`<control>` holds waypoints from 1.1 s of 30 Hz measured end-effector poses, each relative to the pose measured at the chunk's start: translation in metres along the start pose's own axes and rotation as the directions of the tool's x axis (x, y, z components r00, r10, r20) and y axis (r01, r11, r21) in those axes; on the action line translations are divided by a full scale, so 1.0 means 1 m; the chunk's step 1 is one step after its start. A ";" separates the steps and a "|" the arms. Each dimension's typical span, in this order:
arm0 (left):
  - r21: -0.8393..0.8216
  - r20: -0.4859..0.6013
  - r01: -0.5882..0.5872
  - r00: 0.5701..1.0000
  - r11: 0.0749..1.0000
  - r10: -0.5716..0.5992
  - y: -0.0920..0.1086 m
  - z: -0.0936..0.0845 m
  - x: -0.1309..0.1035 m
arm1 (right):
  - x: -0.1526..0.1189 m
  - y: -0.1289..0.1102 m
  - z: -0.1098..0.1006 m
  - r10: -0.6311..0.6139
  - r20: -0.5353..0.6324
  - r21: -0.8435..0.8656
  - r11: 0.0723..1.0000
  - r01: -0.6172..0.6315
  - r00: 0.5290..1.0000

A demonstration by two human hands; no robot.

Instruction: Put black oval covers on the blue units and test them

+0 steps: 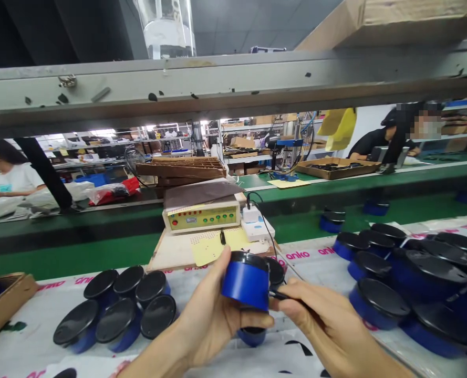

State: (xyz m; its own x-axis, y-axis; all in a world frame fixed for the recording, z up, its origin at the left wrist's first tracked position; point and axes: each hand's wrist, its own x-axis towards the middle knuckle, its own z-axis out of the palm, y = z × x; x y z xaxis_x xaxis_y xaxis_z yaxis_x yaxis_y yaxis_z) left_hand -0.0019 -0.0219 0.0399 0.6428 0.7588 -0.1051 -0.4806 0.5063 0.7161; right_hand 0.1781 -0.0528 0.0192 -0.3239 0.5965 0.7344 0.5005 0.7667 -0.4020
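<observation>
The fingers (257, 318) of the left hand (207, 325) are clamped on a blue container (245, 286), with the thumb along its side and the other fingers beneath. The container has a black top (251, 259), is slightly tilted, and is held above the surface (312, 266). The fingers of the right hand (315, 315) are closed on a slender black part (279, 295), whose end meets the right side of the container. Whether the two are joined cannot be determined.

The surface is covered with a white sheet bearing pink lettering. Six similar containers (118, 320) stand in two rows to the left of the hands; a larger, closely packed group (383, 302) stands to the right. One further unit (252, 337) is partly visible below the held container.

Beyond the hands, a control box (201, 216) with a row of buttons is positioned behind a yellow perforated sheet (204, 253). A white power adapter (259, 228) lies just beside the control box. A green belt (99, 252) runs across behind the surface.
</observation>
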 end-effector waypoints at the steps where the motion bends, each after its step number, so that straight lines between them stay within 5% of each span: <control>1: -0.025 0.042 0.017 0.999 1.000 -0.016 0.000 0.000 0.000 | -0.001 0.000 0.001 -0.003 -0.017 -0.016 1.000 0.003 1.000; 4: -0.005 0.080 0.024 0.997 1.000 -0.023 0.001 -0.004 0.000 | -0.002 -0.002 0.001 0.003 -0.031 -0.052 0.999 -0.004 1.000; 9: 0.156 -0.049 0.018 0.999 0.988 -0.010 -0.004 -0.013 -0.005 | -0.001 -0.007 0.002 -0.048 -0.045 -0.094 0.995 0.044 0.998; 14: 0.166 0.062 0.058 0.996 0.984 -0.069 -0.002 -0.011 -0.005 | 0.001 -0.011 0.002 -0.032 -0.047 -0.122 0.992 0.026 0.998; 19: 0.369 0.066 -0.107 0.994 0.923 0.089 0.001 -0.012 -0.003 | 0.002 -0.013 0.002 -0.032 -0.088 -0.161 0.987 0.018 0.996; 23: 0.597 0.084 -0.244 0.966 0.764 0.243 0.005 -0.011 -0.006 | 0.004 -0.015 -0.001 -0.009 -0.051 -0.179 0.984 -0.001 0.999; 28: 0.822 0.059 -0.236 0.941 0.518 0.334 0.007 -0.007 -0.013 | 0.004 -0.013 -0.006 0.004 0.036 -0.218 0.976 0.004 0.999; 31: 0.930 0.108 -0.247 0.892 0.274 0.438 0.001 -0.011 -0.013 | 0.000 -0.006 -0.003 0.004 0.034 -0.218 0.976 0.003 0.999; 33: 0.947 0.255 -0.320 0.816 0.038 0.519 -0.004 -0.014 -0.012 | -0.003 0.000 0.002 0.030 0.031 -0.168 0.985 -0.025 0.999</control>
State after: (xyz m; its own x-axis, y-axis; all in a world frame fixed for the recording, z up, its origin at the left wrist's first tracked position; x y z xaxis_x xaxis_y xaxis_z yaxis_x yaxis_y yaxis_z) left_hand -0.0162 -0.0268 0.0288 0.4275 0.7772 0.4617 0.3402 -0.6115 0.7144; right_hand 0.1776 -0.0542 0.0157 -0.3332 0.6266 0.7045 0.6363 0.7008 -0.3225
